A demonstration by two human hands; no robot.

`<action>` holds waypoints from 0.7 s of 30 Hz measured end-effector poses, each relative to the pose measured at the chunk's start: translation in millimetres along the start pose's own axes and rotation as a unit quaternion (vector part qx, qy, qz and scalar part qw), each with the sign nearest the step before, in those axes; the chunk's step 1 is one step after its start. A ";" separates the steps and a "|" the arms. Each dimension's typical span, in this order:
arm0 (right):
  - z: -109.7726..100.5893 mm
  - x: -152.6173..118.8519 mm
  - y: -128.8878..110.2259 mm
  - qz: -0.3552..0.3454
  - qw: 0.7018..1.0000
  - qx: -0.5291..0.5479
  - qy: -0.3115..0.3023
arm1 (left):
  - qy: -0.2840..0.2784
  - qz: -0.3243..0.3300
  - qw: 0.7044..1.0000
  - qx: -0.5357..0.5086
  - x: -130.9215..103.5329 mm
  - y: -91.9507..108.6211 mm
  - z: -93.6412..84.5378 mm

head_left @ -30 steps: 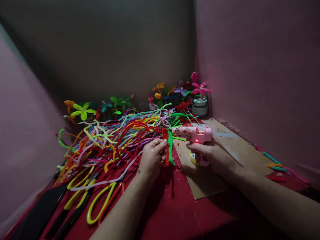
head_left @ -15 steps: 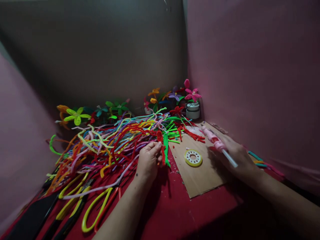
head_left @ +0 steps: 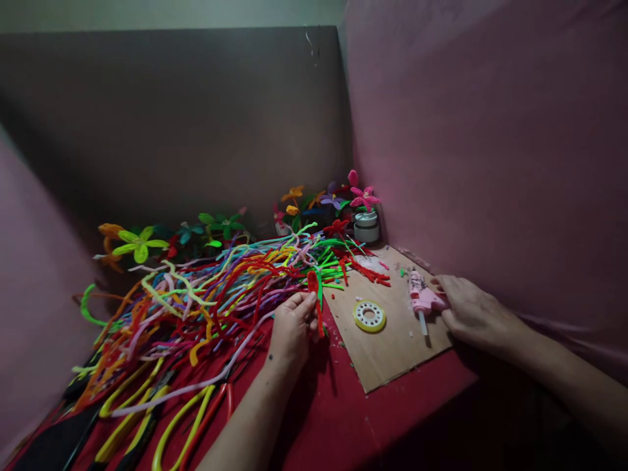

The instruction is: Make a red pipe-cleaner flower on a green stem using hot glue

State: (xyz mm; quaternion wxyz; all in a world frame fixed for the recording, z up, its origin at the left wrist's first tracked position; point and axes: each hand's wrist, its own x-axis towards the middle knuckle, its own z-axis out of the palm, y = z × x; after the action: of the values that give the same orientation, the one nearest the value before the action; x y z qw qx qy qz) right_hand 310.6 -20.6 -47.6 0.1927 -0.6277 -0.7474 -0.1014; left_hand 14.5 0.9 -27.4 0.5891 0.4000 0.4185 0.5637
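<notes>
My left hand [head_left: 293, 325] pinches a small red pipe-cleaner piece [head_left: 313, 282] between thumb and fingers. A green pipe cleaner [head_left: 320, 292] shows just beside it, and a red end hangs below the fingers. On the right, my right hand [head_left: 473, 313] has its fingers around the handle end of a pink glue gun [head_left: 420, 294]. The glue gun lies on its side on a thin brown board [head_left: 392, 356], a clear glue stick [head_left: 424, 325] protruding toward me. Between the hands, a yellow-rimmed tape roll [head_left: 369, 316] lies on the board.
A tangled heap of colourful pipe cleaners [head_left: 220, 281] covers the left of the red table [head_left: 338, 425]. Pliers [head_left: 132, 418] and yellow-red handles [head_left: 184, 425] lie in front. Pipe-cleaner flowers [head_left: 140, 244] line the back, one above a grey-white container [head_left: 366, 228]. A pink wall [head_left: 481, 163] bounds the right.
My right hand has lowered the glue gun onto the board and turned it flat. The left hand keeps its pinch on the red piece. The view has tilted up slightly.
</notes>
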 end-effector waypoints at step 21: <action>39.4 165.7 -93.9 0.094 0.973 0.094 -0.187 | -0.007 0.017 0.999 0.029 0.0 -4.3 -0.7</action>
State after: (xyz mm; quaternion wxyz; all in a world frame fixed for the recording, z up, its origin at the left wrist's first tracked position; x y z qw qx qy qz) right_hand 189.7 125.9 -6.0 0.1159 -0.6824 -0.7137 0.1074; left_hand 15.2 0.7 -31.7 0.5703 0.4283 0.4239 0.5583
